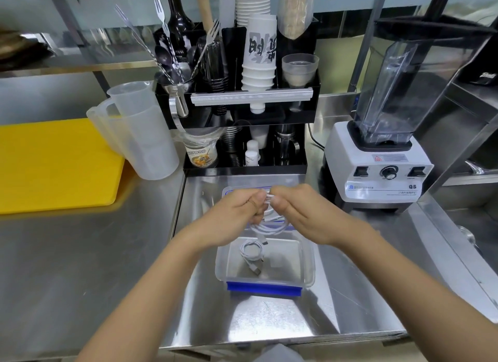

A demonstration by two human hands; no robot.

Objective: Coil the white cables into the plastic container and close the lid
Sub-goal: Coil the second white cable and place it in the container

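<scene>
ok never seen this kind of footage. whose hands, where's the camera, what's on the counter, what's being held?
There is no robot here: a person works with two bare hands. The single picture comes from a wide-angle camera worn on the head, looking forward and down, so the forearms enter from the bottom. The left hand and right hand together pinch a white cable, partly wound into loops, above an open clear plastic container on the steel counter. A coiled white cable already lies inside. The lid seems to lie just behind the hands, mostly hidden. Around them: a blender, a black organiser of cups and utensils, clear jugs and a yellow board.
</scene>
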